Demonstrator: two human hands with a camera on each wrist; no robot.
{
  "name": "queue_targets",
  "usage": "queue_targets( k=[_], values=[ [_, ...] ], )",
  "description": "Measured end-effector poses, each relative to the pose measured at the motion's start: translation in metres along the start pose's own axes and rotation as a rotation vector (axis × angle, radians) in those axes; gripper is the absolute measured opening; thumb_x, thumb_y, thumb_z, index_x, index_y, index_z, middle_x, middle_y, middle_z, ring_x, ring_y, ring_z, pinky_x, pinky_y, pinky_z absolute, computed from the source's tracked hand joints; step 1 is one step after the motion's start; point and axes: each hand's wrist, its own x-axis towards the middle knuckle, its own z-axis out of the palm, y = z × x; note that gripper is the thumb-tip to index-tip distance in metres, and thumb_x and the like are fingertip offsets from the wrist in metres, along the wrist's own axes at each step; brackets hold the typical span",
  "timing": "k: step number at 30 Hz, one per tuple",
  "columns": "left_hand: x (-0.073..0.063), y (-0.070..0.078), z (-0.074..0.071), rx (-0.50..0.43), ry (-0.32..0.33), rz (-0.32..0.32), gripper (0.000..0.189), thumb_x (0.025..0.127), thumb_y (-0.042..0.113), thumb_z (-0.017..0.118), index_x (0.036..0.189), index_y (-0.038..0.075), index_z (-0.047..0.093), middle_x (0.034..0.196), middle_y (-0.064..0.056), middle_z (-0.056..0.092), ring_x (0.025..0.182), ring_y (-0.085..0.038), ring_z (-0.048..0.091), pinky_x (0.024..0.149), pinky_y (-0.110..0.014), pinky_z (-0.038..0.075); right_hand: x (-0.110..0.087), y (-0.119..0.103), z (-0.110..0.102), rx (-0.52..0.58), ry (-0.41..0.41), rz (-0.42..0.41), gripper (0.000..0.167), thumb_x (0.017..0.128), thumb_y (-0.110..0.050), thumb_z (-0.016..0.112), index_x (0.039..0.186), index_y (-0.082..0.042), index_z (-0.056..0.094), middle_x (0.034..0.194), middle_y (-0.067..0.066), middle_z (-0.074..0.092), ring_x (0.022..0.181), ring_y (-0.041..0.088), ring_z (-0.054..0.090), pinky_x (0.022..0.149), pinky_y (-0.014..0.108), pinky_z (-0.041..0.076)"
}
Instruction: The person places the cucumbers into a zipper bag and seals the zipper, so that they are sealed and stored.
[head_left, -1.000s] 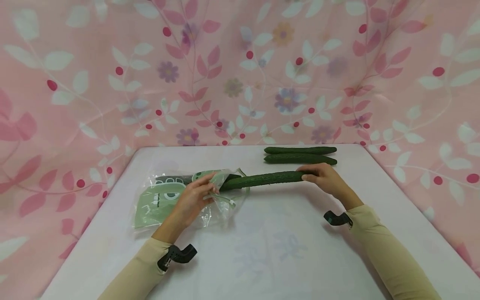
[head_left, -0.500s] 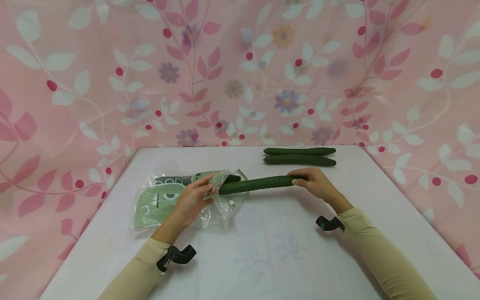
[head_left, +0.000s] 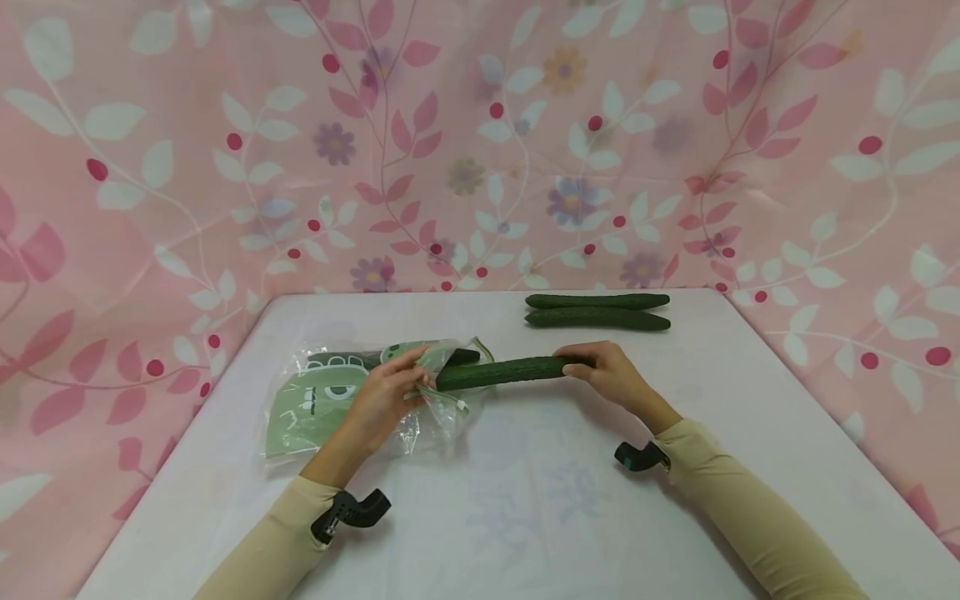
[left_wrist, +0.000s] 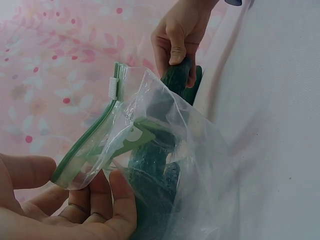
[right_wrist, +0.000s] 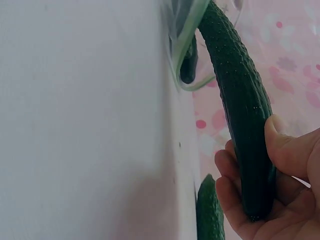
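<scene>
A clear zip bag [head_left: 315,417] with a green cartoon face lies on the left of the table. My left hand [head_left: 386,400] pinches the rim of its mouth; in the left wrist view the green zip edge [left_wrist: 82,142] with a white slider [left_wrist: 114,88] runs up from the thumb. My right hand [head_left: 607,375] grips the right end of a long cucumber [head_left: 510,372], whose left end is inside the bag's mouth. Behind it, another cucumber [head_left: 465,357] lies in the bag. The right wrist view shows fingers and thumb curled round the held cucumber [right_wrist: 245,115].
Two more cucumbers, a far one [head_left: 596,302] and a nearer one [head_left: 596,318], lie side by side at the back of the white table [head_left: 540,500]. A pink floral cloth [head_left: 480,150] hangs behind the table.
My right hand has moved left, pushing the cucumber further into the bag. The left hand stays at the bag's mouth, nearly still.
</scene>
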Motion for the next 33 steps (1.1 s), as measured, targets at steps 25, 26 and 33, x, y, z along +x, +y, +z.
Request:
queue_targets(
  k=[25,26,33],
  values=[
    [-0.002,0.002,0.002,-0.005,-0.006,-0.009,0.049,0.109,0.006,0.048,0.157,-0.001,0.041,0.099,-0.005,0.061,0.095,-0.019,0.06,0.085,-0.035,0.048,0.02,-0.019,0.051,-0.058,0.008,-0.061,0.029,0.097,-0.009,0.074,0.125,-0.003,0.076,0.122,0.011,0.073,0.106,0.026,0.068,0.085,0.044,0.053],
    [-0.002,0.001,0.002,-0.005,-0.007,-0.009,0.049,0.109,0.006,0.048,0.157,-0.001,0.041,0.099,-0.005,0.061,0.095,-0.019,0.06,0.085,-0.035,0.048,0.02,-0.019,0.052,-0.06,0.007,-0.057,0.029,0.097,-0.009,0.074,0.125,-0.003,0.076,0.122,0.011,0.073,0.106,0.026,0.068,0.085,0.044,0.053],
    [-0.003,0.001,0.002,0.003,-0.007,-0.004,0.05,0.109,0.006,0.049,0.157,-0.001,0.041,0.098,-0.005,0.061,0.094,-0.019,0.06,0.085,-0.036,0.047,0.022,-0.023,0.061,-0.051,0.028,-0.045,0.028,0.096,-0.009,0.075,0.124,-0.004,0.077,0.122,0.012,0.073,0.114,0.031,0.067,0.094,0.047,0.052]
  ],
)
